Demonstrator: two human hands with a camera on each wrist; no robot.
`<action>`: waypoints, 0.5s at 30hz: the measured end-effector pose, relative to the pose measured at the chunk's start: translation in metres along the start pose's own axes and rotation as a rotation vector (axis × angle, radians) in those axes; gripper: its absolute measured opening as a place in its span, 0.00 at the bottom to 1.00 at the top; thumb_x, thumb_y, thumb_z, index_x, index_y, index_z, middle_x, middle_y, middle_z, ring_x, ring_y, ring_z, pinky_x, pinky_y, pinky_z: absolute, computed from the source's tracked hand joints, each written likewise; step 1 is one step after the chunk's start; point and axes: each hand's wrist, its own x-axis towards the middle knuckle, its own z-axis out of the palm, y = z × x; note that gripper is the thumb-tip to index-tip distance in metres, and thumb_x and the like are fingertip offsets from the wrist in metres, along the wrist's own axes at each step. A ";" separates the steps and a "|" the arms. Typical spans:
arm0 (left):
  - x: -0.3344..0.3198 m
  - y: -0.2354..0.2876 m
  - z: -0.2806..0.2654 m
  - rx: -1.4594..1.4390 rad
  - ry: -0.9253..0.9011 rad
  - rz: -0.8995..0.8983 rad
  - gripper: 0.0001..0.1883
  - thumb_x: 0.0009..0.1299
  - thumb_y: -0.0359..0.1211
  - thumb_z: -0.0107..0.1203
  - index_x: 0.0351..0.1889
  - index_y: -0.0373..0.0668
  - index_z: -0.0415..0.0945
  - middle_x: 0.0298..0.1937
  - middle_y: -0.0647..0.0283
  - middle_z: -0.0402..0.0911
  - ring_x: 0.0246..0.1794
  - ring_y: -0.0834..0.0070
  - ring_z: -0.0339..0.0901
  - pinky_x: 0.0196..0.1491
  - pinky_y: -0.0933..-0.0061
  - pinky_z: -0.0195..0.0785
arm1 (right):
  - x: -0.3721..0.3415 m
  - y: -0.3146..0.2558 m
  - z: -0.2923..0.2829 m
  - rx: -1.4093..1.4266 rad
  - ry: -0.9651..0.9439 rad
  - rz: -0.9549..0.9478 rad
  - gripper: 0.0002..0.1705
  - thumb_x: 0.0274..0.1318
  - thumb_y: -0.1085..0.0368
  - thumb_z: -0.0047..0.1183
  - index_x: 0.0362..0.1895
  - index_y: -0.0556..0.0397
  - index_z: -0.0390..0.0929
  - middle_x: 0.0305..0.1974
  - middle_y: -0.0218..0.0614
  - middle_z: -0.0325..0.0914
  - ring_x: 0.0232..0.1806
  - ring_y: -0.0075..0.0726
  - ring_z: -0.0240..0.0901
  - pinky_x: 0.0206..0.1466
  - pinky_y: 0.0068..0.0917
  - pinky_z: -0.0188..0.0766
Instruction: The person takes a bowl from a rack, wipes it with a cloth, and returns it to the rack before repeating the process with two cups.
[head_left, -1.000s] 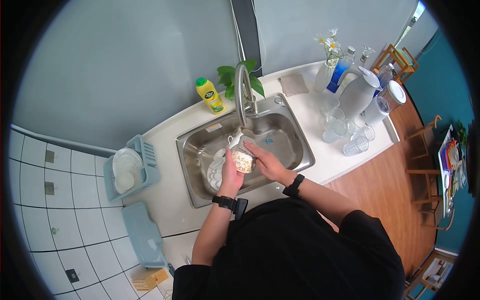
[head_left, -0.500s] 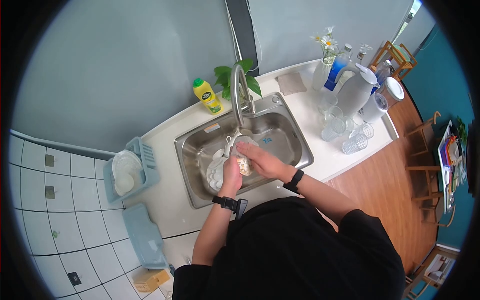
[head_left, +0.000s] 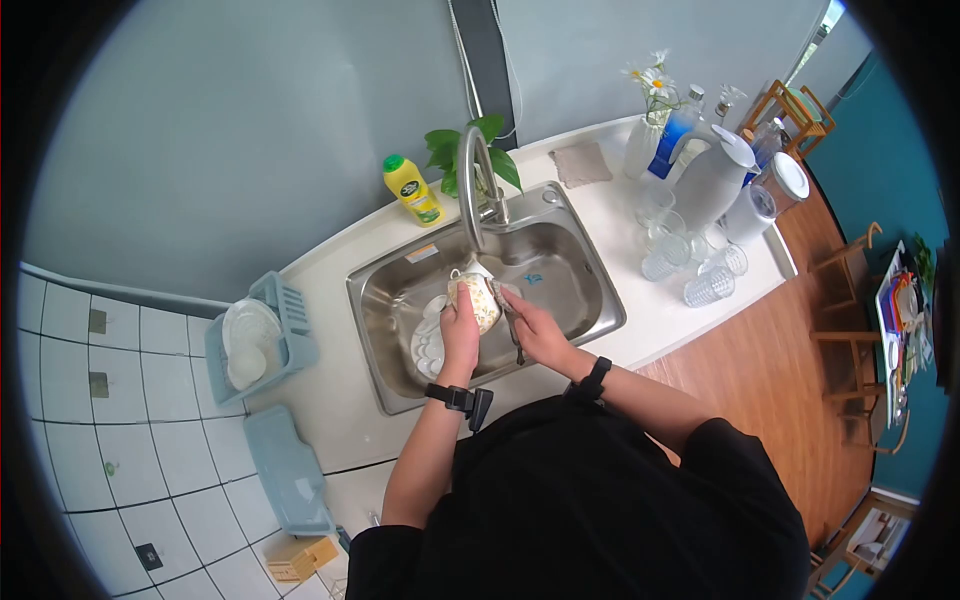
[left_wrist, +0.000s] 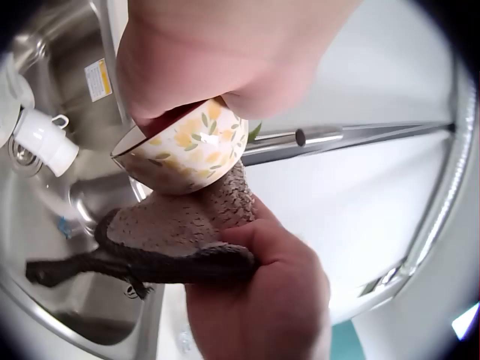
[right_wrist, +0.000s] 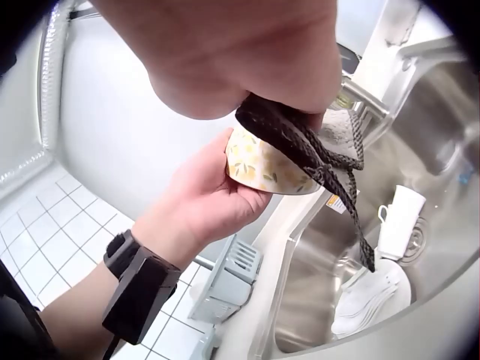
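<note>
Gripping the bowl (head_left: 484,305) by its rim, the left hand (head_left: 460,335) curls fingers inside it; the right hand (head_left: 538,334) has fingers closed round the pad (left_wrist: 161,225) (grey, dark cord at its edge), against the bowl's outside, so the bowl lies between them, above the sink (head_left: 578,290)

The place was a kitchen, or a kitchen corner. A steel sink (head_left: 568,275) with an arched faucet (head_left: 468,180) was set into a white desk (head_left: 335,335), and white dishes (head_left: 427,350) lay inside the sink. Behind it stood a yellow bottle (head_left: 413,192) with a green cap; left of it, a pale blue dish rack (head_left: 298,318); right of it, glasses (head_left: 667,256) and a jug (head_left: 708,185).
</note>
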 end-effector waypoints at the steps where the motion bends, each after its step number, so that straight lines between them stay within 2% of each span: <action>1: 0.002 -0.004 -0.001 0.137 -0.006 0.048 0.27 0.79 0.50 0.45 0.48 0.32 0.80 0.40 0.61 0.85 0.38 0.78 0.81 0.41 0.75 0.72 | -0.001 0.002 -0.005 0.031 -0.042 0.016 0.33 0.59 0.75 0.33 0.70 0.58 0.63 0.60 0.49 0.74 0.61 0.41 0.72 0.66 0.31 0.64; 3: 0.005 -0.013 -0.004 0.217 -0.024 0.079 0.27 0.79 0.51 0.46 0.45 0.32 0.81 0.37 0.61 0.85 0.36 0.78 0.81 0.39 0.74 0.72 | -0.005 0.003 -0.017 0.057 -0.081 0.035 0.32 0.59 0.74 0.34 0.69 0.58 0.65 0.58 0.48 0.76 0.58 0.39 0.73 0.64 0.31 0.65; 5: 0.008 -0.022 -0.008 0.293 -0.042 0.110 0.28 0.79 0.51 0.46 0.42 0.31 0.82 0.35 0.62 0.84 0.33 0.78 0.81 0.38 0.73 0.71 | -0.011 -0.001 -0.034 0.355 -0.197 0.371 0.28 0.59 0.74 0.36 0.65 0.59 0.70 0.50 0.43 0.79 0.51 0.35 0.76 0.59 0.30 0.70; 6: 0.010 -0.028 -0.011 0.392 -0.062 0.068 0.29 0.78 0.51 0.46 0.40 0.31 0.82 0.33 0.60 0.84 0.33 0.76 0.81 0.38 0.71 0.71 | -0.013 0.011 -0.036 0.350 -0.193 0.373 0.28 0.59 0.74 0.36 0.65 0.59 0.70 0.50 0.43 0.79 0.51 0.35 0.76 0.59 0.30 0.70; 7: 0.014 -0.035 -0.016 0.491 -0.082 0.026 0.30 0.78 0.52 0.47 0.38 0.30 0.82 0.31 0.58 0.84 0.32 0.74 0.81 0.39 0.68 0.71 | -0.016 0.035 -0.034 0.627 -0.099 0.437 0.26 0.58 0.75 0.36 0.62 0.60 0.72 0.48 0.40 0.80 0.49 0.34 0.76 0.58 0.30 0.70; 8: 0.022 -0.048 -0.026 0.616 -0.123 0.036 0.31 0.76 0.54 0.49 0.35 0.29 0.81 0.27 0.52 0.83 0.31 0.65 0.82 0.40 0.63 0.71 | -0.019 0.049 -0.035 0.904 -0.003 0.497 0.25 0.57 0.75 0.37 0.59 0.61 0.73 0.45 0.38 0.80 0.47 0.33 0.76 0.56 0.29 0.71; 9: 0.020 -0.049 -0.028 0.613 -0.123 0.033 0.31 0.76 0.54 0.49 0.35 0.29 0.81 0.27 0.52 0.83 0.31 0.65 0.82 0.40 0.63 0.71 | -0.020 0.052 -0.042 0.902 -0.003 0.501 0.25 0.57 0.75 0.37 0.59 0.61 0.73 0.45 0.38 0.80 0.47 0.33 0.76 0.56 0.29 0.71; 11: 0.016 -0.053 -0.031 0.812 -0.283 0.060 0.31 0.74 0.55 0.50 0.34 0.29 0.81 0.26 0.45 0.81 0.31 0.56 0.81 0.40 0.60 0.70 | -0.018 0.059 -0.060 0.927 0.097 0.482 0.22 0.56 0.75 0.39 0.54 0.62 0.75 0.47 0.38 0.80 0.47 0.34 0.75 0.55 0.30 0.72; 12: 0.013 -0.057 -0.033 0.848 -0.314 0.139 0.32 0.72 0.56 0.52 0.32 0.29 0.81 0.27 0.41 0.80 0.31 0.50 0.80 0.38 0.58 0.70 | -0.016 0.082 -0.070 0.976 0.149 0.429 0.20 0.58 0.72 0.38 0.52 0.60 0.76 0.50 0.39 0.79 0.52 0.35 0.74 0.59 0.35 0.71; 13: 0.010 -0.054 -0.032 0.845 -0.312 0.136 0.32 0.72 0.56 0.52 0.32 0.29 0.81 0.27 0.41 0.80 0.31 0.50 0.80 0.38 0.58 0.70 | -0.005 0.070 -0.080 1.069 0.340 0.481 0.19 0.60 0.70 0.37 0.51 0.57 0.76 0.51 0.39 0.78 0.56 0.40 0.73 0.62 0.39 0.69; 14: 0.007 -0.052 -0.031 0.952 -0.347 0.142 0.32 0.73 0.56 0.52 0.32 0.29 0.81 0.26 0.43 0.81 0.28 0.55 0.80 0.37 0.60 0.70 | 0.005 0.058 -0.095 1.207 0.500 0.594 0.18 0.60 0.68 0.38 0.52 0.55 0.75 0.51 0.39 0.78 0.57 0.44 0.72 0.65 0.43 0.67; 15: 0.004 -0.048 -0.029 1.060 -0.383 0.149 0.32 0.73 0.55 0.52 0.32 0.29 0.81 0.25 0.45 0.81 0.26 0.60 0.79 0.36 0.61 0.70 | 0.015 0.086 -0.110 1.296 0.520 0.557 0.18 0.60 0.68 0.38 0.52 0.54 0.74 0.51 0.39 0.78 0.57 0.46 0.72 0.67 0.47 0.65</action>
